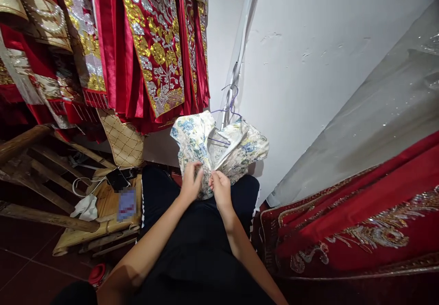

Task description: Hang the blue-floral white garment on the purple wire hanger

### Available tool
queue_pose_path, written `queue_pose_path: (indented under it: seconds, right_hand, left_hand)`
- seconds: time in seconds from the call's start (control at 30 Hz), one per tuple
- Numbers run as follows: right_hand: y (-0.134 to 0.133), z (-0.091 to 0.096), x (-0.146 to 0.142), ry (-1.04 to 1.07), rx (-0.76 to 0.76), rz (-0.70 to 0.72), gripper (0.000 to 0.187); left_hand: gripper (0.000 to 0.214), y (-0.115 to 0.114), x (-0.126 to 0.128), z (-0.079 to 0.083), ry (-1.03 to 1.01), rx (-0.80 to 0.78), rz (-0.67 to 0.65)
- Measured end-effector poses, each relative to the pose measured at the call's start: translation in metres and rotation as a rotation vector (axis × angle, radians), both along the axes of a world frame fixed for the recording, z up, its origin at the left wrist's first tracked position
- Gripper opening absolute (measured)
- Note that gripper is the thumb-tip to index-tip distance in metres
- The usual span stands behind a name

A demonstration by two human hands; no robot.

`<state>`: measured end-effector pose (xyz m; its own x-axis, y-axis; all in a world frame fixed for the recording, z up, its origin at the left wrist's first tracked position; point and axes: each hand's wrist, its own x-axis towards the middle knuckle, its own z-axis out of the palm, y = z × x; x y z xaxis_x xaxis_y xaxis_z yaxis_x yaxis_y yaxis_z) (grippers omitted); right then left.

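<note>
A white floral blouse (192, 136) with blue and yellow flowers hangs on a thin purple hanger (234, 99) in front of me. Its neckline falls open in a V, and its lower part reaches my lap. My right hand (221, 188) pinches the edge of the front at the bottom of that V. Beside it, my left hand (192, 181) rests against the left front panel, thumb and forefinger apart. Whatever small fastening may lie between the right fingertips is hidden.
Red embroidered garments (157, 44) hang at upper left. A low bamboo stool (103, 204) at left bears a cable, a tissue and a blurred blue item. Red beaded fabric (360, 222) and a sheer grey cover (343, 126) fill the right side. A white wall (295, 67) stands ahead.
</note>
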<state>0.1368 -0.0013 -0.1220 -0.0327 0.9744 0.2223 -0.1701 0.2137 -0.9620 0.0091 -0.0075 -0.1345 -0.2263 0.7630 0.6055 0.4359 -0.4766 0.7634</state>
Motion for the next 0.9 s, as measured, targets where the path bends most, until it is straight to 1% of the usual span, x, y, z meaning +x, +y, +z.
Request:
queue_pose_path:
  seconds: [0.03,0.07,0.1,0.17,0.23,0.3,0.37,0.43,0.5,0.53,0.6,0.67,0.7,0.73,0.8,0.83,0.87,0.9]
  right_hand:
    - [-0.001,-0.001,-0.002,-0.008,-0.020,0.039,0.035]
    - [-0.002,-0.003,-0.003,-0.008,-0.035,0.057,0.035]
    - [-0.002,-0.004,-0.003,-0.001,-0.042,0.053,0.034]
    - [-0.001,-0.006,-0.002,0.018,-0.044,0.018,0.033]
    - [0.000,-0.007,0.000,0.034,-0.058,0.003,0.033]
    - [0.002,-0.009,0.002,0.059,-0.099,-0.001,0.034]
    - [0.004,-0.013,0.003,0.091,-0.149,-0.004,0.033]
    - [0.004,-0.018,0.003,0.119,-0.196,-0.007,0.031]
    - [0.004,-0.024,0.001,0.140,-0.220,-0.019,0.031]
    - [0.003,-0.027,-0.001,0.147,-0.224,-0.025,0.031]
    - [0.003,-0.031,-0.004,0.150,-0.228,-0.018,0.031]
    - [0.004,-0.033,-0.007,0.144,-0.227,0.009,0.031]
    - [0.005,-0.035,-0.007,0.141,-0.223,0.017,0.031]
    - [0.006,-0.036,-0.008,0.139,-0.214,0.008,0.029]
    - [0.009,-0.040,-0.006,0.126,-0.172,-0.074,0.023]
    - [0.011,-0.042,-0.004,0.105,-0.136,-0.143,0.021]
    - [0.014,-0.045,-0.001,0.074,-0.092,-0.220,0.022]
    - [0.016,-0.047,0.001,0.032,-0.047,-0.290,0.027]
  left_hand:
    - [0.031,-0.004,0.008,0.003,0.017,-0.025,-0.136]
    - [0.035,-0.007,0.015,0.006,0.016,-0.064,-0.246]
    - [0.039,-0.009,0.021,0.008,-0.004,-0.109,-0.325]
    - [0.046,-0.010,0.029,0.010,-0.082,-0.201,-0.418]
    - [0.048,-0.008,0.032,0.010,-0.158,-0.266,-0.467]
    - [0.044,-0.002,0.032,0.008,-0.182,-0.268,-0.445]
    - [0.034,0.009,0.031,0.008,-0.143,-0.204,-0.369]
    - [0.027,0.026,0.030,0.010,-0.063,-0.124,-0.302]
    - [0.029,0.049,0.028,0.017,0.036,-0.092,-0.274]
    - [0.033,0.062,0.027,0.021,0.092,-0.108,-0.263]
    - [0.040,0.088,0.027,0.029,0.244,-0.207,-0.228]
    - [0.039,0.109,0.028,0.032,0.393,-0.327,-0.190]
    - [0.035,0.115,0.029,0.030,0.446,-0.372,-0.180]
    - [0.030,0.117,0.030,0.027,0.477,-0.402,-0.178]
    - [0.019,0.112,0.034,0.018,0.486,-0.420,-0.191]
    - [0.013,0.104,0.035,0.012,0.483,-0.418,-0.199]
    - [0.008,0.095,0.037,0.008,0.477,-0.413,-0.208]
    - [0.010,0.085,0.038,0.004,0.469,-0.404,-0.217]
